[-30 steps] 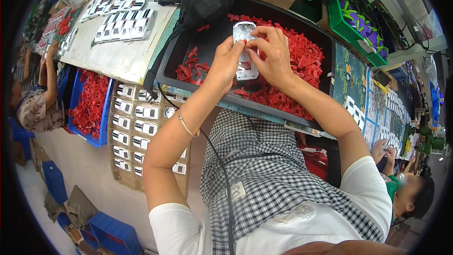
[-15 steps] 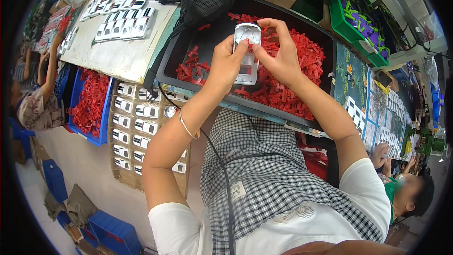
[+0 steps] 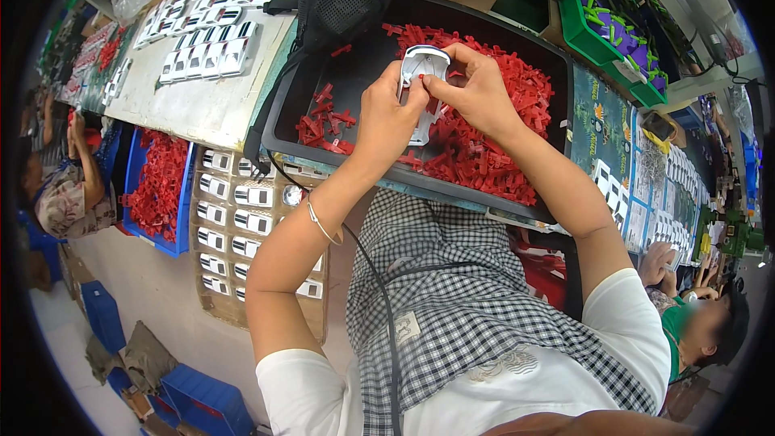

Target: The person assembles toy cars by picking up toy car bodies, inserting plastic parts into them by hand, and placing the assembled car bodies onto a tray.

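Observation:
Above the black tray (image 3: 278,125) I hold a white toy car body (image 3: 420,58), its hollow inside turned up toward me. My left hand (image 3: 383,117) is closed around its left side, thumb reaching inside. My right hand (image 3: 483,101) is closed on the upper right edge, with its thumb pressed into the middle. A small bit of a red plastic part (image 3: 421,77) shows between the two thumbs; the thumbs hide the rest of it. Beneath and right of my hands lies a heap of red plastic parts (image 3: 508,153).
White toy cars (image 3: 206,52) stand in rows on the table at left; more fill a brown tray (image 3: 242,157) below. A blue bin (image 3: 184,218) holds red parts. A black mesh bag (image 3: 347,0) overhangs the tray. Green bins (image 3: 577,28) stand at right. Other people work on both sides.
Both hands have closed in further around the car body, and my right fingers have drawn in to its edge. The body's far end has tipped and the red part is more covered.

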The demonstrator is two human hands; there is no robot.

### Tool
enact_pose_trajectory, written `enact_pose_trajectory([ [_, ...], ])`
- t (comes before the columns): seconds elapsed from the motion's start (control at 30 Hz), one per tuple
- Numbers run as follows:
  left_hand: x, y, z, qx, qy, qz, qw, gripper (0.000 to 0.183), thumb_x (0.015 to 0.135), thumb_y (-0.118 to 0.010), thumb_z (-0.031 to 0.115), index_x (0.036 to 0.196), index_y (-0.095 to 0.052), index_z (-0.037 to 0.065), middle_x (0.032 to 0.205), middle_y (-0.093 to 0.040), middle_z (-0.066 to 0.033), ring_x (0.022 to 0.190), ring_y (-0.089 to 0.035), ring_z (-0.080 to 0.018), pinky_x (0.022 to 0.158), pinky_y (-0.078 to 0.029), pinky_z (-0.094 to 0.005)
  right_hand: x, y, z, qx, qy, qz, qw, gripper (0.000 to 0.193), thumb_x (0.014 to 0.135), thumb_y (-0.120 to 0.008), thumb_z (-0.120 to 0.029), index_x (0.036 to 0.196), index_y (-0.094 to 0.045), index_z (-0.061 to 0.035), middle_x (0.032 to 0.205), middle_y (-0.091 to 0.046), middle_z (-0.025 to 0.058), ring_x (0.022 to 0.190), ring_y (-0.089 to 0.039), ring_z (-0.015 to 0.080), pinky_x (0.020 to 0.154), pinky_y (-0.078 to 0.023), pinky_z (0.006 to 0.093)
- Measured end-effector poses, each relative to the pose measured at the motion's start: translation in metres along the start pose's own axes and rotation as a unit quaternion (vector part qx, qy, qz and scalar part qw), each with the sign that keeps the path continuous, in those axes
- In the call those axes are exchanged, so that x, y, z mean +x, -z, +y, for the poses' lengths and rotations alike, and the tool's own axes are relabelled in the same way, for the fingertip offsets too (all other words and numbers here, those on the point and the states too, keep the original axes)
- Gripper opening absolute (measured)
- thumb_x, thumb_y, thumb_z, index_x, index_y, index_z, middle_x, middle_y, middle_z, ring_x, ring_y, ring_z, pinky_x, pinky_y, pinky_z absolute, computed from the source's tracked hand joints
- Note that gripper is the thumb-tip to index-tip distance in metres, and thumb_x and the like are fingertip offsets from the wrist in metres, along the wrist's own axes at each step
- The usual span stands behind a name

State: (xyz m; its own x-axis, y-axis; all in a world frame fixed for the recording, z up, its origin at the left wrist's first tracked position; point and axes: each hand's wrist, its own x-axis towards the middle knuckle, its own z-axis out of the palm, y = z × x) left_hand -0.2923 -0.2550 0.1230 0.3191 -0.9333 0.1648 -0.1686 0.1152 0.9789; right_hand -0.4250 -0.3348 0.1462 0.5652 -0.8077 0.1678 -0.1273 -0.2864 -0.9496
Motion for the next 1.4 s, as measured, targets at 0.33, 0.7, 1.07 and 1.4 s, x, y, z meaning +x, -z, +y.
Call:
enact_pose_trajectory([
  [0.33, -0.001, 0.016, 0.002, 0.055, -0.033, 0.007, 0.998, 0.013, 0.087, -0.055, 0.009, 0.093, -0.057, -0.003, 0.070, -0.061, -0.0144, 0.061, -0.060, -0.0192, 0.058, -0.047, -0.0338, 0.003, -0.015, 0.000, 0.028, 0.015, 0.000, 0.999, 0.024, 0.079, -0.073, -0.007, 0.099, -0.062, 0.0012, 0.083, -0.065, 0.0043, 0.075, -0.061, 0.0081, 0.066, -0.050, 0.0234],
  [0.7, 0.060, 0.201, -0.090, 0.464, -0.128, 0.183, 0.857, 0.053, 0.086, -0.062, 0.012, 0.131, -0.040, -0.006, 0.116, -0.048, -0.0310, 0.108, -0.046, -0.0464, 0.095, -0.037, -0.0510, 0.005, -0.002, -0.003, 0.051, -0.005, -0.041, 0.998, 0.024, 0.087, -0.065, -0.008, 0.110, -0.059, -0.0032, 0.099, -0.057, -0.0003, 0.090, -0.053, 0.0071, 0.077, -0.046, 0.0216],
  [1.07, 0.081, 0.209, -0.109, 0.668, -0.042, 0.033, 0.742, 0.055, 0.082, -0.065, 0.026, 0.133, -0.045, 0.021, 0.135, -0.048, -0.0063, 0.132, -0.035, -0.0363, 0.101, -0.025, -0.0714, 0.005, 0.017, -0.036, -0.124, 0.092, -0.047, 0.987, 0.020, 0.079, -0.065, 0.005, 0.097, -0.060, -0.0005, 0.100, -0.057, 0.0102, 0.088, -0.058, 0.0184, 0.076, -0.047, 0.0272],
  [1.4, 0.086, 0.314, -0.141, 0.694, 0.003, 0.122, 0.709, 0.055, 0.085, -0.062, 0.024, 0.137, -0.043, 0.023, 0.141, -0.036, -0.0215, 0.136, -0.029, -0.0397, 0.102, -0.028, -0.0658, 0.009, 0.033, -0.052, -0.165, 0.103, -0.068, 0.979, 0.023, 0.074, -0.067, 0.005, 0.096, -0.062, -0.0012, 0.099, -0.058, 0.0113, 0.090, -0.059, 0.0222, 0.075, -0.046, 0.0286],
])
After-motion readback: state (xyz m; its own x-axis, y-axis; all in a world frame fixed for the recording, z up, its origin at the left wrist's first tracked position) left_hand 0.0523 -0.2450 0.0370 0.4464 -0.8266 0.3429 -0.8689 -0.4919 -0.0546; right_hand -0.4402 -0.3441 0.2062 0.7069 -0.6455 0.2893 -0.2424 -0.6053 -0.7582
